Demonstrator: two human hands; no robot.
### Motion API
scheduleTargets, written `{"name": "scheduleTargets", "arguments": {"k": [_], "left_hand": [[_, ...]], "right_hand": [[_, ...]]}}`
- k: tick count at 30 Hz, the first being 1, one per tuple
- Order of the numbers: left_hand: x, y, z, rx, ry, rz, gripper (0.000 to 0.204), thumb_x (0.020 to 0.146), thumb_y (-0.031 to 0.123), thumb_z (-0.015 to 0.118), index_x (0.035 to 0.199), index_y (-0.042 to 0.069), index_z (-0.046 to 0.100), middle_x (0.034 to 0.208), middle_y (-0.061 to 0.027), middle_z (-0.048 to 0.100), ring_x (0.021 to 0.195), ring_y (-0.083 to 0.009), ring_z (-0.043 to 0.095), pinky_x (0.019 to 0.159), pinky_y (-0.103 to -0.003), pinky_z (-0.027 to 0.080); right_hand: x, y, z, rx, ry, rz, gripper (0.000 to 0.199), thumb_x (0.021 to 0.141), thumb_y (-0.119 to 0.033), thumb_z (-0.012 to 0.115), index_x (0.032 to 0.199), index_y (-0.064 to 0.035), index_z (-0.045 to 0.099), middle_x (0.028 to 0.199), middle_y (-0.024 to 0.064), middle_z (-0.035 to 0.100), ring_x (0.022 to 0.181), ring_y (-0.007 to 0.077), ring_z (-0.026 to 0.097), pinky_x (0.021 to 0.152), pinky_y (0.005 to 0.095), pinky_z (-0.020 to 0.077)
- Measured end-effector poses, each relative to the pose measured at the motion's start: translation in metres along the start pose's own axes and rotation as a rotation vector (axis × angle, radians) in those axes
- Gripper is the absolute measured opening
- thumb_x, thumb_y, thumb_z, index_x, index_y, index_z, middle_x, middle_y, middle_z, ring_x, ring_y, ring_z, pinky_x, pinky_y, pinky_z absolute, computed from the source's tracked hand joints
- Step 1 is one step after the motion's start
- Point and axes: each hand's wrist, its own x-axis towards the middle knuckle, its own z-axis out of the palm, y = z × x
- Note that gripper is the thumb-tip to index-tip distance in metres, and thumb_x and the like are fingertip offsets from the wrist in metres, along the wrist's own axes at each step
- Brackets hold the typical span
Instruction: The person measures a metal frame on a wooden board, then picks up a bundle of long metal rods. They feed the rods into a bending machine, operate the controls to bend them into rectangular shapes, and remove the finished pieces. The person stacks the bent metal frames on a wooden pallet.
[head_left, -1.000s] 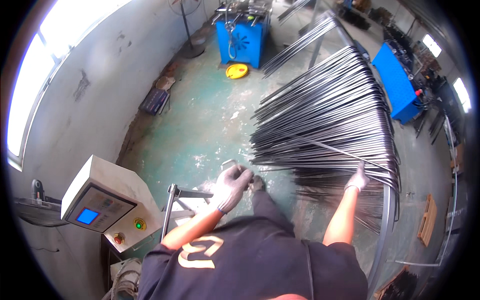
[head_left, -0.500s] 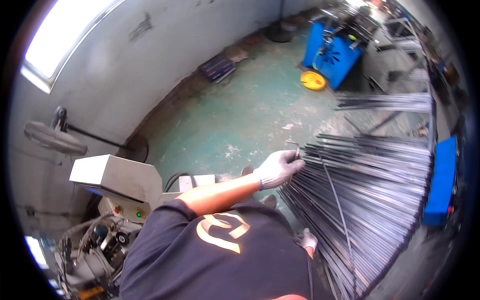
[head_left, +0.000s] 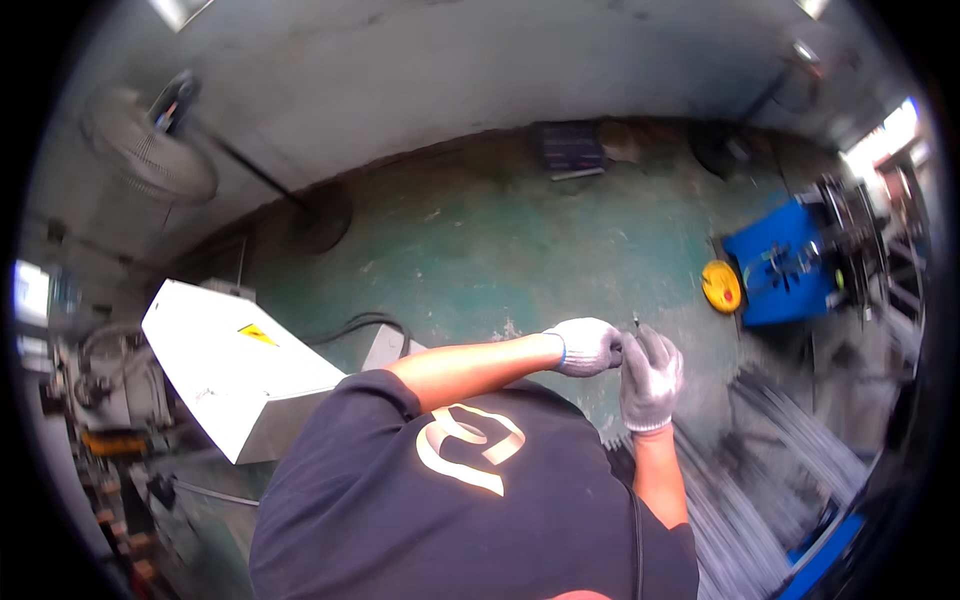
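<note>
Both my hands wear pale gloves and meet in front of my chest. My left hand [head_left: 586, 347] is closed, its fingertips touching the fingers of my right hand [head_left: 652, 380]. The right hand is raised, its thumb and fingers closed together. A small thin dark tip [head_left: 636, 321] sticks up by the right fingertips. The gloves hide the rest of it, so its kind is unclear. Below and to the right of my right forearm lie long grey metal rods [head_left: 735, 515], blurred and partly covered by my arm.
A white machine cabinet [head_left: 235, 350] with a yellow warning label stands at my left, cables beside it. A standing fan [head_left: 150, 150] is behind it. At the right is a blue machine [head_left: 785, 265] with a yellow round part [head_left: 720, 287]. A dark box [head_left: 572, 148] lies by the wall.
My view has swung right to left, away from the rods. My right hand has come up from the rods to meet the left. The left hand stays closed.
</note>
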Motion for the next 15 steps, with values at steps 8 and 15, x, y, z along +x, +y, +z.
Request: {"name": "scheduleTargets", "arguments": {"k": [8,15], "left_hand": [[-0.007,-0.059,-0.133,-0.234,0.127,-0.229,0.032,0.094,0.029,0.065,0.108,0.003,0.075,0.096,-0.0234,0.076,0.090,-0.0391,0.072,0.085,-0.047,0.055],[-0.036,-0.108,-0.244,-0.578,0.619,-0.493,0.033,0.098,0.030,0.066,0.113,0.002,0.077,0.093,-0.0147,0.078,0.091,-0.0244,0.076,0.082,-0.041,0.059]], "right_hand": [[0.158,0.047,0.131,0.229,-0.203,-0.400,0.031,0.080,-0.001,0.076,0.110,-0.0065,0.077,0.109,0.0134,0.074,0.100,0.0344,0.072,0.087,0.0457,0.0581],[0.248,0.105,0.281,0.494,-0.460,-0.050,0.019,0.090,-0.013,0.079,0.108,-0.0053,0.081,0.096,0.0150,0.080,0.086,0.0289,0.077,0.079,0.0399,0.0601]]}}
